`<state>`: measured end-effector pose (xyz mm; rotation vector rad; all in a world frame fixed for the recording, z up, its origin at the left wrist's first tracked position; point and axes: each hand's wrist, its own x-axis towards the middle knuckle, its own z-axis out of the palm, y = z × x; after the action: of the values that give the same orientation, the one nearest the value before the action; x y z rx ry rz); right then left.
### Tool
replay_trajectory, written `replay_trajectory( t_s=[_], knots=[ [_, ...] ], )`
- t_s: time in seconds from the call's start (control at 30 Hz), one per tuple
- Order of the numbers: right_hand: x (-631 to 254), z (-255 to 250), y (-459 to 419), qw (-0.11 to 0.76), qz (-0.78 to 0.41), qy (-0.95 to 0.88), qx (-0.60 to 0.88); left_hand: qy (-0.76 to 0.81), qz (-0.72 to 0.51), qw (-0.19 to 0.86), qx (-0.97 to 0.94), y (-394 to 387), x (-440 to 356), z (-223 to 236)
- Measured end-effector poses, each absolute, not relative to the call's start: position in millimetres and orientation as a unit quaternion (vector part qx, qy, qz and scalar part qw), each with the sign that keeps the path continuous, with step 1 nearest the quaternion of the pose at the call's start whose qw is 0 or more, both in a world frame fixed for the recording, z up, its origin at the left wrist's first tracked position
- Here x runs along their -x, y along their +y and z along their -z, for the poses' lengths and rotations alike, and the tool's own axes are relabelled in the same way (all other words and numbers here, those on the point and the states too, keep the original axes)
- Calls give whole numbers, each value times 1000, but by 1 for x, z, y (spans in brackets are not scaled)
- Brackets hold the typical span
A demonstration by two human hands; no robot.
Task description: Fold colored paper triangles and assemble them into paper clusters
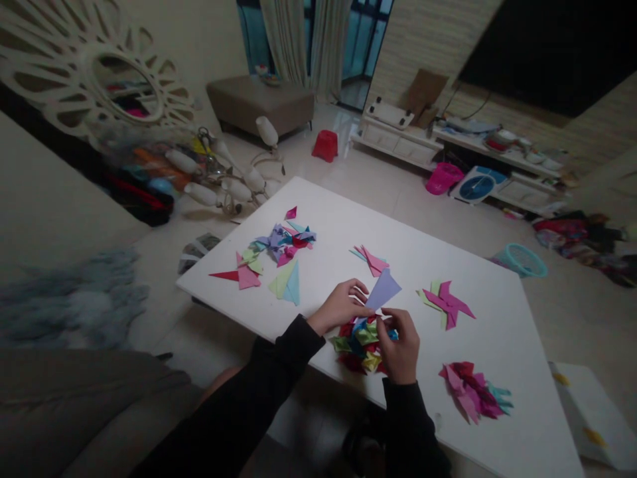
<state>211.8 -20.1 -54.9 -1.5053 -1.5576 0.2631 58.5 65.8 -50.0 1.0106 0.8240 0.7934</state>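
Note:
Over the near edge of the white table (318,199), my left hand (343,305) pinches a folded lavender origami paper (384,289) between thumb and fingers. The paper is a narrow wedge, its wide end pointing away from me. My right hand (401,344) has its fingers curled, with thumb and index fingertip closed at the paper's lower right edge. Directly below both hands lies a pile of colourful folded paper pieces (367,335), green, red, blue and yellow, partly covered by my right hand. Just beyond the lavender paper are some pink and teal folded strips (373,262).
To the left sit a heap of lavender and pink origami (276,242) and a green-and-blue folded sheet (287,284). Magenta and green pieces (448,304) lie crossed at right, with a pink and red pile (475,392) nearer. A fallen lamp (233,186) rests on the floor beyond.

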Motion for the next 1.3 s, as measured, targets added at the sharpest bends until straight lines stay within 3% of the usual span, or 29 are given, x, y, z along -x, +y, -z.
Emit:
replay_trajectory(
  t_s=[0.27, 0.53, 0.87, 1.0, 1.1, 1.3],
  knots=[
    [-217, 64, -31, 450, -11, -671, 589, 335, -280, 780, -448, 56, -47, 35],
    [-216, 55, -24, 440, 12, -696, 568, 328, -252, 793, -448, 59, -30, 29],
    [-232, 50, 11, 337, 96, -761, 546, 349, -283, 787, -423, 74, -7, 32],
    [-257, 58, 53, 293, 110, -747, 587, 392, -318, 719, -478, 84, 2, 39],
    [-272, 63, 90, 227, 91, -733, 635, 432, -322, 653, -532, 87, 8, 41],
    [-277, 69, 152, -10, 51, -698, 714, 470, -306, 586, -585, 86, 9, 34]
  ],
)
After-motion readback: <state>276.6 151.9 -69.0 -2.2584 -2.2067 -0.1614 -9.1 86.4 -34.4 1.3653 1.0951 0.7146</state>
